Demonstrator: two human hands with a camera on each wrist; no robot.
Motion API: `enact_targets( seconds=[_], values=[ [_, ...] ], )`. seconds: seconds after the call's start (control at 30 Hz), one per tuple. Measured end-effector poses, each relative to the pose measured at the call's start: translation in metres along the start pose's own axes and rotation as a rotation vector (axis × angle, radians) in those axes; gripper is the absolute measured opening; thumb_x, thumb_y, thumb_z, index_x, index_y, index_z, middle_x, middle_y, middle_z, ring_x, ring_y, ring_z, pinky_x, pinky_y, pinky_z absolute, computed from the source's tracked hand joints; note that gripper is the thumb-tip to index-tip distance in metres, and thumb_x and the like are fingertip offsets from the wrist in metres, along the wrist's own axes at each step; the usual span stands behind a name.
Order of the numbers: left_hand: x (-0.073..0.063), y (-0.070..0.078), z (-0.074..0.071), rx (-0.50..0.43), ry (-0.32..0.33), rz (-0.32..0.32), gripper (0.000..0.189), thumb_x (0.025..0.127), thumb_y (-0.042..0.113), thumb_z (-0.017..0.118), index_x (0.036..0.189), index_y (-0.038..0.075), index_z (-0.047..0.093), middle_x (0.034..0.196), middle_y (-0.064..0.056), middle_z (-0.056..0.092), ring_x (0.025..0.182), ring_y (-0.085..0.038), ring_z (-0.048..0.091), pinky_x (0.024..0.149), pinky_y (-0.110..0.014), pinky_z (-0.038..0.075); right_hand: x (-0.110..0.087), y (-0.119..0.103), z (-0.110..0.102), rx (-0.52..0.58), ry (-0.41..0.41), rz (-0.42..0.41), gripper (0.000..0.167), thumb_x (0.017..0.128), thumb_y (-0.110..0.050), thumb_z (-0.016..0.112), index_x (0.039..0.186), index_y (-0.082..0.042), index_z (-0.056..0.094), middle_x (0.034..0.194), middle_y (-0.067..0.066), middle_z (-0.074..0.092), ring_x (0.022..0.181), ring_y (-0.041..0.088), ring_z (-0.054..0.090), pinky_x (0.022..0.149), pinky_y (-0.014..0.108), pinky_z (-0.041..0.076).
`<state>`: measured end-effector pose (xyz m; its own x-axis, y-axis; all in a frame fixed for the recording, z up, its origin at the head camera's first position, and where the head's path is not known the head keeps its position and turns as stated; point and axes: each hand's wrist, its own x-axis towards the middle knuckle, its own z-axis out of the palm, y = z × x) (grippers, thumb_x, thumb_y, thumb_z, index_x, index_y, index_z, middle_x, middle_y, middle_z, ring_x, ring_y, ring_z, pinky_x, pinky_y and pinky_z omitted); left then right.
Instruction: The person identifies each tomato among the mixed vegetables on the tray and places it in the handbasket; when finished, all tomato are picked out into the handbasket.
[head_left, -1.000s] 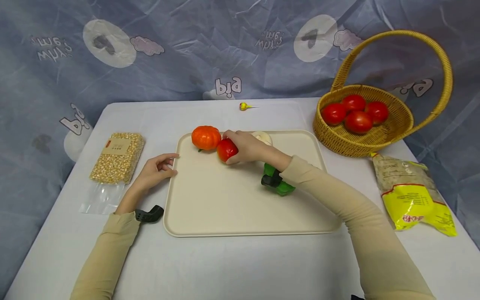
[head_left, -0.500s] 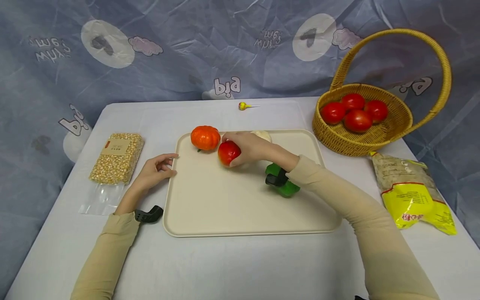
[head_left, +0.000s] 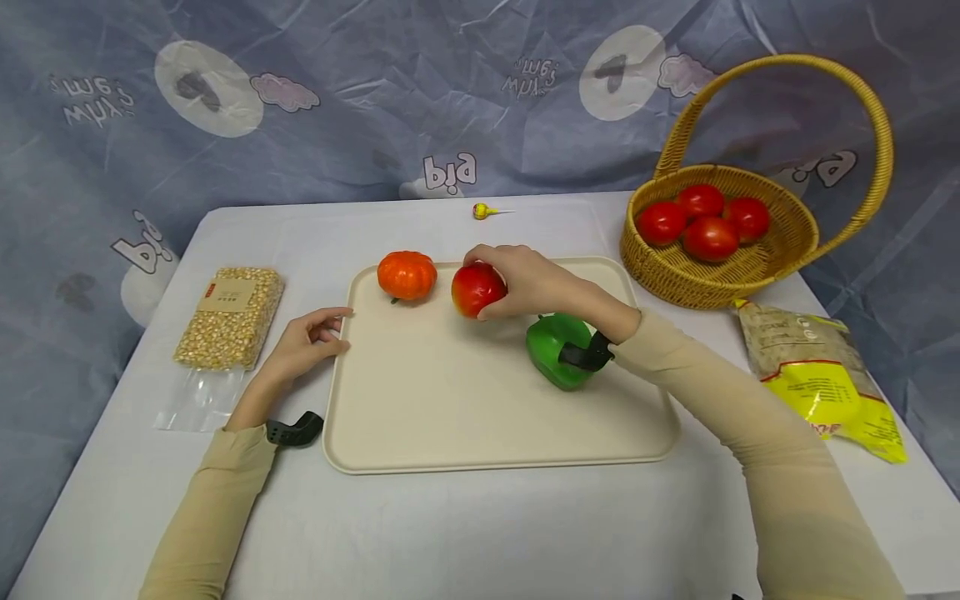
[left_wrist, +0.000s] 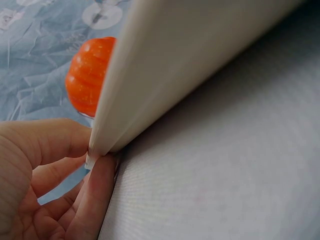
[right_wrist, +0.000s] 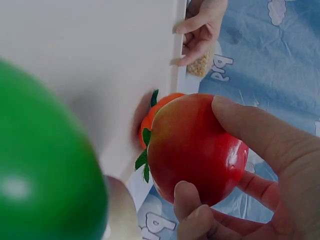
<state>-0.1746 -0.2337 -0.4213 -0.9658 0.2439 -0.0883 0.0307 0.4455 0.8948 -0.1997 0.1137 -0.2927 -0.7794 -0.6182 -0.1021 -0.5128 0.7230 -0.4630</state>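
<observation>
My right hand [head_left: 532, 283] grips a shiny red round fruit [head_left: 477, 290] with green leaves, its exact kind unclear, fingers and thumb curled round its sides. It appears held just above the beige tray [head_left: 450, 417]. My left hand [head_left: 303, 343] touches the tray's left rim with thumb and forefinger, as the left wrist view also shows. On the tray, a small orange pumpkin [head_left: 407, 276] sits at the back left. A green bell pepper [head_left: 555, 346] lies under my right wrist, partly covered by the strap. A pale rounded thing [right_wrist: 122, 210] shows partly beside the pepper in the right wrist view.
Right of the tray stands a wicker basket [head_left: 675, 287] with several tomatoes [head_left: 711, 239] in it, and a yellow-labelled bag [head_left: 817, 375]. A packet of corn kernels [head_left: 231, 321] lies at left. Behind the tray is a lollipop [head_left: 483, 211].
My right hand has drawn the red fruit away from the pumpkin, to the right and slightly upward. More of the green pepper shows now. My left hand has stayed at the tray rim.
</observation>
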Motion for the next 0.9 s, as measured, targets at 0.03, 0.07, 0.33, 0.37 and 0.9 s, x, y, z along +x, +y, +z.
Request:
enact_targets(
  seconds=[0.03, 0.07, 0.33, 0.37, 0.9],
  values=[
    [0.0, 0.0, 0.0, 0.0, 0.001, 0.001, 0.052, 0.083, 0.002, 0.064, 0.133, 0.002, 0.049, 0.108, -0.015, 0.05, 0.072, 0.002, 0.053, 0.064, -0.013, 0.045, -0.002, 0.001, -0.001, 0.001, 0.009, 0.0, 0.06, 0.075, -0.024, 0.076, 0.127, -0.015, 0.048, 0.122, 0.008, 0.058, 0.112, 0.025, 0.054, 0.093, 0.04, 0.05],
    [0.0, 0.0, 0.0, 0.001, 0.002, 0.003, 0.052, 0.083, 0.002, 0.064, 0.133, 0.002, 0.049, 0.108, -0.015, 0.05, 0.072, 0.002, 0.053, 0.065, -0.013, 0.045, -0.004, 0.003, -0.003, 0.0, 0.018, 0.001, 0.06, 0.075, -0.024, 0.076, 0.127, -0.015, 0.048, 0.121, 0.008, 0.059, 0.111, 0.025, 0.054, 0.092, 0.04, 0.05],
    [0.0, -0.001, 0.001, -0.005, -0.001, 0.004, 0.052, 0.083, 0.002, 0.064, 0.132, 0.002, 0.05, 0.106, -0.014, 0.05, 0.071, 0.002, 0.053, 0.064, -0.013, 0.045, -0.021, 0.017, -0.012, 0.023, 0.126, 0.006, 0.061, 0.073, -0.025, 0.078, 0.126, -0.014, 0.05, 0.121, 0.009, 0.059, 0.095, 0.024, 0.057, 0.08, 0.036, 0.053],
    [0.0, -0.001, 0.001, -0.007, -0.002, 0.005, 0.052, 0.083, 0.002, 0.064, 0.132, 0.001, 0.05, 0.106, -0.014, 0.05, 0.071, 0.002, 0.053, 0.064, -0.013, 0.045, -0.023, 0.02, -0.013, 0.026, 0.144, 0.004, 0.061, 0.073, -0.025, 0.078, 0.126, -0.014, 0.05, 0.121, 0.009, 0.06, 0.092, 0.024, 0.057, 0.078, 0.034, 0.052],
    [0.001, -0.002, 0.0, 0.007, -0.006, -0.004, 0.052, 0.084, 0.002, 0.063, 0.134, 0.001, 0.049, 0.108, -0.014, 0.049, 0.072, 0.001, 0.052, 0.064, -0.014, 0.044, -0.055, 0.056, -0.032, 0.019, 0.315, 0.089, 0.061, 0.072, -0.026, 0.08, 0.125, -0.015, 0.052, 0.114, 0.013, 0.06, 0.065, 0.021, 0.054, 0.064, 0.03, 0.045]
  ],
)
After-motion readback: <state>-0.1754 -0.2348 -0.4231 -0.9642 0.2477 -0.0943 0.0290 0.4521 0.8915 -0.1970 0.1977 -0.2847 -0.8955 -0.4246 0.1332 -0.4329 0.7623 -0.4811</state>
